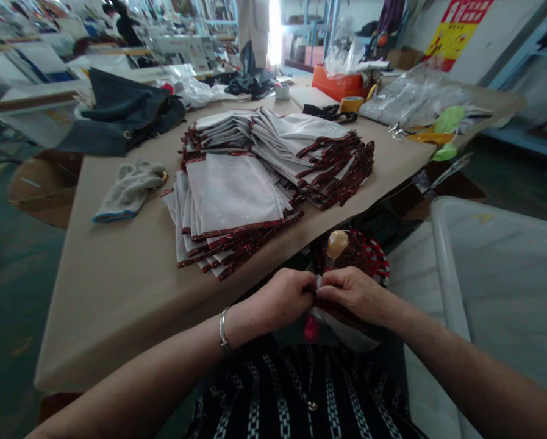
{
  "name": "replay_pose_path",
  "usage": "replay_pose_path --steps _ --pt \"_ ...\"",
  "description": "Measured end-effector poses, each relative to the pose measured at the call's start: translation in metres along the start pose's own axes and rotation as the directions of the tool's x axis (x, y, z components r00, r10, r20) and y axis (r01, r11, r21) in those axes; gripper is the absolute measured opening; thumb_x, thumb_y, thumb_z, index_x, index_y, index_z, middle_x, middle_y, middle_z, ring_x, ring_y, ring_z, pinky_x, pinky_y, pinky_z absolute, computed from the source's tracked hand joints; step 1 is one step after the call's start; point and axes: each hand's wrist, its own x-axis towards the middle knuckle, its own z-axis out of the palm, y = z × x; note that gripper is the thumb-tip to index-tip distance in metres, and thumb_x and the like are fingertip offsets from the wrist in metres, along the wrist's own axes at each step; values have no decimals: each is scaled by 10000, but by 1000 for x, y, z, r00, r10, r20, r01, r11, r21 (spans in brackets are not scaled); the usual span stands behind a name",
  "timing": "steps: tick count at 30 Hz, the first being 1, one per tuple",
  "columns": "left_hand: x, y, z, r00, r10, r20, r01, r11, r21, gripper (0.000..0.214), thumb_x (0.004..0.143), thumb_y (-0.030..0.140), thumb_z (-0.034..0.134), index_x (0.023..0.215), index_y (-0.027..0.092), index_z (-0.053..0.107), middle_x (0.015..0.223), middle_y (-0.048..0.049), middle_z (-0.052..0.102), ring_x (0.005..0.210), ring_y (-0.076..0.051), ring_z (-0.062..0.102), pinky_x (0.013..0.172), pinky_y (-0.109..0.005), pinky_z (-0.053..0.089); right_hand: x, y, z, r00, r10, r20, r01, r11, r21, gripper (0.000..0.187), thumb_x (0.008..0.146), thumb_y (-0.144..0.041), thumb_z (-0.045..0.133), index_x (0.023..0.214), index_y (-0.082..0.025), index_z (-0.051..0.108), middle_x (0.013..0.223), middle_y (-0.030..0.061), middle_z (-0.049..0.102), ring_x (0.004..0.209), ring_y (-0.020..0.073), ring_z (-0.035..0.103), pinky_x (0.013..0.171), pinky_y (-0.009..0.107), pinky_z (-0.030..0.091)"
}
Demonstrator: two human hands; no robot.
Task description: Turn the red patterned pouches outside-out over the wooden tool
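My left hand (291,297) and my right hand (353,292) meet in front of my lap, fingers closed in a pinch. Between them they grip the edge of a fabric piece (349,332), whitish with a dark border, which hangs below my right hand. My fingers hide most of the gripped edge. On the table just beyond lies a pile of folded white fabric pieces (241,192) with dark red patterned trim. A second, larger stack (300,134) of the same pieces sits behind it.
The brown-covered table (117,286) has its edge near my left arm. A work glove (133,186) and dark cloth (122,113) lie left. An orange container (332,85) and plastic bags (414,100) are farther back. A red basket (376,256) and white bin (447,268) stand right.
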Motion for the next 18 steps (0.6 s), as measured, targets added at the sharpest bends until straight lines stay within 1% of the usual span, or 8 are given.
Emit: replay_pose_path --steps 3,7,9,11,13,15,16,18 --pt "2 3 0 996 -36 -82 37 999 6 196 772 121 460 768 164 651 689 -18 658 625 -136 569 590 -233 394 -5 5 5 997 -9 -74 -8 973 -230 115 834 -272 551 831 -166 596 707 -3 608 637 114 539 581 223 343" --pt "2 3 -4 991 -37 -128 56 988 147 224 803 96 414 798 172 624 733 -50 654 679 -173 595 652 -272 429 -18 27 7 987 35 -154 -109 860 -499 200 832 -232 517 1009 -183 598 942 90 656 790 192 620 637 269 378" --pt "-1 -2 0 992 -46 -116 70 974 216 218 817 93 408 804 174 610 757 -69 650 714 -201 610 692 -304 452 -27 47 11 973 191 -132 -227 901 -370 215 797 -219 515 991 -190 605 906 87 673 764 203 643 631 280 408" --pt "-8 -11 13 993 -82 -84 100 964 247 190 818 93 426 807 173 597 772 -85 643 721 -223 617 716 -338 471 -34 68 23 910 412 -41 -414 909 -40 239 818 -259 461 1005 -189 592 768 63 671 644 193 649 581 283 443" --pt "-16 -23 32 989 -146 -17 146 960 239 174 802 83 453 834 173 599 785 -94 637 723 -238 625 735 -370 486 -37 84 42 822 564 74 -548 751 368 310 849 -304 389 1089 -190 549 675 33 645 540 174 633 537 281 471" --pt "-22 -36 53 972 -226 69 210 960 183 181 771 69 483 842 179 607 761 -88 625 730 -257 630 766 -418 492 -36 92 61 800 596 64 -484 579 656 325 841 -302 378 1113 -194 521 697 26 649 567 166 645 577 290 507" --pt "-23 -42 61 956 -281 89 273 957 95 174 748 59 507 813 182 610 727 -75 612 742 -267 631 797 -446 487 -35 92 69 818 575 -14 -393 575 717 308 818 -279 407 1088 -195 529 756 33 664 632 165 657 631 292 520" --pt "-21 -54 72 909 -409 76 416 891 -182 155 684 33 560 697 184 594 651 -41 573 782 -273 628 875 -475 463 -31 86 79 855 474 -212 -243 726 643 243 775 -230 458 991 -190 562 858 46 679 768 169 655 733 290 512"
